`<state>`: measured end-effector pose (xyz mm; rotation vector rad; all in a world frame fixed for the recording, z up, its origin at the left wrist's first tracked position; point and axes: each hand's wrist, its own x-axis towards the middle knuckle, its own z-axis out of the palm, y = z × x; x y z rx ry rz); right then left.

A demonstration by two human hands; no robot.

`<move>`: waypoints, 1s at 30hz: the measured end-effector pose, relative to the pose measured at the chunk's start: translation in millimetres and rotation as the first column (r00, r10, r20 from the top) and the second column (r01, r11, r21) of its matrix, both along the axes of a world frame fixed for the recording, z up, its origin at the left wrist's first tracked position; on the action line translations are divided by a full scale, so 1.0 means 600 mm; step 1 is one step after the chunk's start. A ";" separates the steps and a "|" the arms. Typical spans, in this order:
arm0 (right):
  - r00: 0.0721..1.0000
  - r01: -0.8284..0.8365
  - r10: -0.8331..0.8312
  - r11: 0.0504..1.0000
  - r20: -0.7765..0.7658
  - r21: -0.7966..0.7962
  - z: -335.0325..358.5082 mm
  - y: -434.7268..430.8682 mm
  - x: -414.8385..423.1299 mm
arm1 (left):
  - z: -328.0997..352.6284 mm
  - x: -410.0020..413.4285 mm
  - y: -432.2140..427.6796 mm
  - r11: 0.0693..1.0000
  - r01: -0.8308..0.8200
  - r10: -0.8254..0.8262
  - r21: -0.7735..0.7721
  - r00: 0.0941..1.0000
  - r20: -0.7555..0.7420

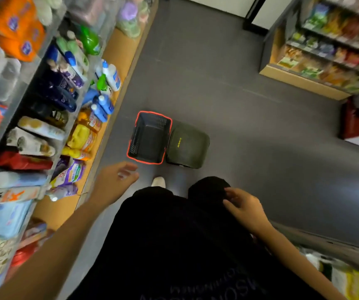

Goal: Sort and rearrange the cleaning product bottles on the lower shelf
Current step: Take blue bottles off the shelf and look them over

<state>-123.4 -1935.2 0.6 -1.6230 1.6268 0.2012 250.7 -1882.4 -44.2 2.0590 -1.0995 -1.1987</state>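
The lower shelf (100, 146) runs along the left, a tan board edge near the floor. On it stand cleaning bottles: yellow and orange ones (81, 137), blue ones with white caps (102, 107), white bottles with blue caps (112, 75), and purple-labelled pouches (72, 173). My left hand (120, 176) hangs in the aisle beside the shelf edge, fingers loosely curled, holding nothing. My right hand (243, 205) rests on my black-clad knee, fingers relaxed and empty.
A black shopping basket with a red rim (149, 137) sits on the grey floor ahead, with a dark green bag (188, 146) touching its right side. A white shoe tip (158, 181) shows below. Snack shelves (325, 46) stand at far right.
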 end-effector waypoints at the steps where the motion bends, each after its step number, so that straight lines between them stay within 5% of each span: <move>1: 1.000 -0.018 0.018 1.000 -0.008 0.013 -0.001 -0.034 -0.002 | 0.001 0.002 -0.035 1.000 -0.006 0.006 -0.012 1.000 0.001; 8: 0.970 -0.240 0.241 0.969 -0.018 0.064 -0.059 -0.326 0.007 | -0.042 0.012 -0.237 0.990 -0.142 0.141 0.015 0.989 0.048; 14: 0.851 -0.526 0.521 0.844 0.068 0.108 -0.108 -0.636 0.062 | -0.089 -0.018 -0.362 0.941 -0.313 0.298 0.132 0.947 0.117; 22: 0.462 -0.886 0.879 0.464 0.121 0.011 -0.118 -0.910 0.304 | -0.108 -0.093 -0.411 0.762 -0.577 0.572 0.293 0.812 0.111; 27: 0.229 -0.963 0.960 0.248 0.161 -0.109 -0.146 -0.904 0.536 | -0.167 -0.081 -0.396 0.695 -0.641 0.674 0.326 0.738 0.014; 30: 0.185 -0.973 0.968 0.204 0.168 -0.105 -0.195 -0.848 0.675 | -0.215 -0.034 -0.374 0.668 -0.680 0.720 0.301 0.693 -0.032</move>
